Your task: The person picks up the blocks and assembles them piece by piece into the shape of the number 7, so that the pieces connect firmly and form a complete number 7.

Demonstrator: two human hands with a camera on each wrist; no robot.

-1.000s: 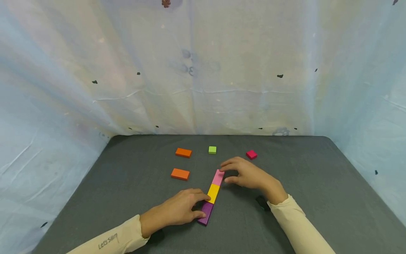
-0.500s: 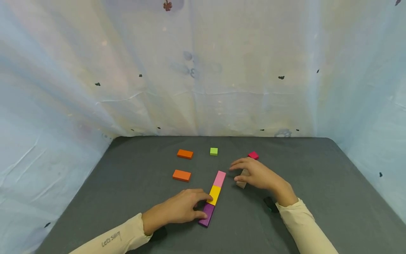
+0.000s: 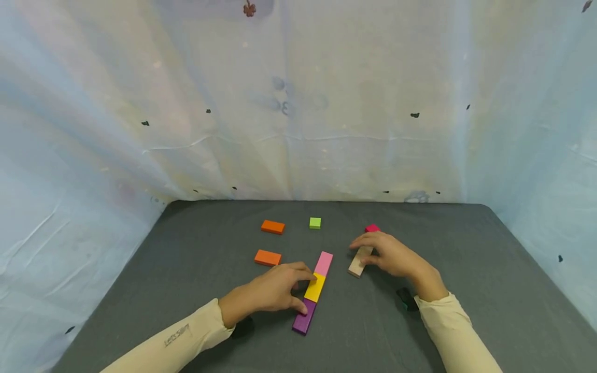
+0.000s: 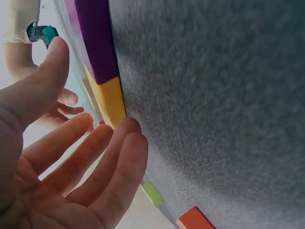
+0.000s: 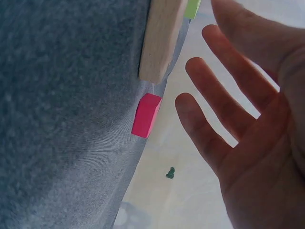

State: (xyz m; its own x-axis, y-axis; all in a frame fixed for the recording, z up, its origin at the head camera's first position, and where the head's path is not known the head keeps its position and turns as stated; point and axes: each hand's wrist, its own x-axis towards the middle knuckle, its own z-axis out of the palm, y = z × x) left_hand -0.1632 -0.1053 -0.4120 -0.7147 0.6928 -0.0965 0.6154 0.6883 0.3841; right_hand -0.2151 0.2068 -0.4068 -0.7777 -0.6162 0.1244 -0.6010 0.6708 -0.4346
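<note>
A pink block, a yellow block and a purple block lie end to end in a slanting row. My left hand is over the row's left side, index fingertip at the yellow block and thumb at the purple one. In the left wrist view its fingers look loosely extended. To the right of the row lies a plain wooden block. My right hand hovers at it, covering its far end in the head view. The right wrist view has those fingers spread loosely, apart from the wooden block.
Two orange blocks lie left of the row, one behind the other. A small green block is farther back, and a crimson block sits just beyond my right hand. Pale sheeting rises behind the dark grey table.
My right hand has moved right from the pink block, and the wooden block has come into view beneath it. My left hand has slid slightly forward along the row.
</note>
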